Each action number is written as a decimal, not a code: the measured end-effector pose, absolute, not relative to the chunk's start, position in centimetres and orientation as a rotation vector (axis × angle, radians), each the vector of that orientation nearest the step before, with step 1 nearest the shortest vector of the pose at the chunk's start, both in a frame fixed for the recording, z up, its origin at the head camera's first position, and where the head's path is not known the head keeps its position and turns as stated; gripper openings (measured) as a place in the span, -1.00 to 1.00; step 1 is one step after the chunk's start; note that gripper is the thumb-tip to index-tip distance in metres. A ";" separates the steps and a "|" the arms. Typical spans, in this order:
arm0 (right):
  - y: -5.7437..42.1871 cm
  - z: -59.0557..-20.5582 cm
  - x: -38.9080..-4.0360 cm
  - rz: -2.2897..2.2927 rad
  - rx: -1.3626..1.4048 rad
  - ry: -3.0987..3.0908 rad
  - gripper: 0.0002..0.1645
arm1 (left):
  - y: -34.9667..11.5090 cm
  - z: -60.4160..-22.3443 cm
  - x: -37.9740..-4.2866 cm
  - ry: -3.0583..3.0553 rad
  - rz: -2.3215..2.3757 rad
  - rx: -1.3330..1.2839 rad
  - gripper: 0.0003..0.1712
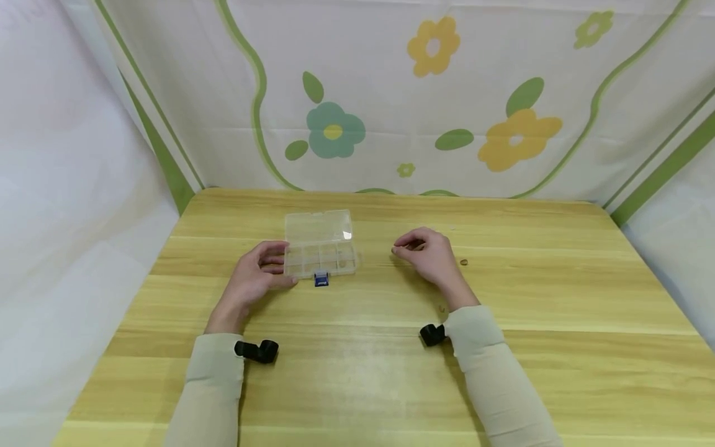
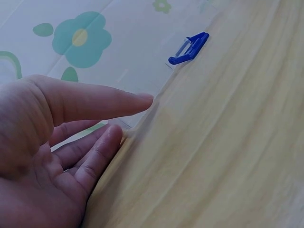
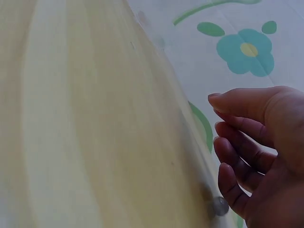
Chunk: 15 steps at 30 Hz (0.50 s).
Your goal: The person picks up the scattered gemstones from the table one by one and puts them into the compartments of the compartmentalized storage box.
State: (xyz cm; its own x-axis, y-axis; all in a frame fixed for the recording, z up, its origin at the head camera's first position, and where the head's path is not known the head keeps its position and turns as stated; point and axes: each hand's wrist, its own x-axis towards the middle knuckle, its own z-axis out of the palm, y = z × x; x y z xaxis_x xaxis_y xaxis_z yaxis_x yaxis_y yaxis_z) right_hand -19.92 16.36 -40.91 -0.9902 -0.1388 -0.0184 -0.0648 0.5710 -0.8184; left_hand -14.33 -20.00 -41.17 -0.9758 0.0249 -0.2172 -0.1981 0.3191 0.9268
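Note:
A clear plastic compartment box (image 1: pixel 313 259) lies on the table with its transparent lid (image 1: pixel 318 227) raised at the back and a blue latch (image 1: pixel 321 279) at the front. My left hand (image 1: pixel 258 276) holds its left end, thumb at the front corner and fingers along the side. To the right of the box, my right hand (image 1: pixel 427 253) is above the table with thumb and forefinger tips together. Whether something tiny sits between them cannot be made out. A small brown ring-like piece (image 1: pixel 463 262) lies beyond that hand, and another small piece (image 1: pixel 442 308) near its wrist.
The wooden table (image 1: pixel 346 385) reaches back to a white flowered cloth (image 1: pixel 385 99). A black wrist camera (image 1: pixel 258 351) is on the left sleeve and another black camera (image 1: pixel 432 335) on the right. In the right wrist view, a small shiny round piece (image 3: pixel 220 206) shows beside the little finger.

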 end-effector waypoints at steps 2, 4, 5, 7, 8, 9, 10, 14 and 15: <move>16.9 -40.9 -20.0 -1.406 -0.169 2.721 -0.81 | -20.0 -41.2 -14.3 2.386 1.725 -0.161 -0.05; 17.4 -41.0 -20.1 -1.406 -0.156 2.724 -0.80 | -19.9 -41.2 -14.3 2.387 1.722 -0.163 -0.05; 17.7 -41.0 -20.1 -1.402 -0.149 2.727 -0.80 | -19.9 -41.2 -14.3 2.388 1.721 -0.164 -0.05; 18.2 -41.0 -20.1 -1.385 -0.131 2.732 -0.81 | -19.9 -41.2 -14.3 2.391 1.719 -0.165 -0.06; 18.5 -41.0 -20.0 -1.375 -0.126 2.734 -0.81 | -19.9 -41.2 -14.3 2.392 1.718 -0.165 -0.06; 18.8 -41.0 -20.0 -1.363 -0.120 2.737 -0.81 | -19.9 -41.2 -14.3 2.393 1.718 -0.165 -0.06; 19.1 -41.0 -20.0 -1.352 -0.116 2.740 -0.81 | -19.9 -41.3 -14.3 2.393 1.717 -0.164 -0.06; 20.2 -41.0 -19.7 -1.315 -0.123 2.744 -0.78 | -19.9 -41.2 -14.3 2.390 1.718 -0.165 -0.06; 20.4 -41.0 -19.7 -1.305 -0.125 2.744 -0.78 | -19.9 -41.2 -14.3 2.389 1.719 -0.165 -0.06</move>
State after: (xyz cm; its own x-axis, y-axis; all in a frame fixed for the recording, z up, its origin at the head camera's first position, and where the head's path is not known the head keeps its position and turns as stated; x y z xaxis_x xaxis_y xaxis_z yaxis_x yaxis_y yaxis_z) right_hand -19.65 20.43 -40.96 -0.9916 -0.1170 -0.0549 -0.0313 0.6293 -0.7765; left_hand -14.28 -19.92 -41.25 -0.9750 0.0223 -0.2210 -0.2025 0.3202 0.9255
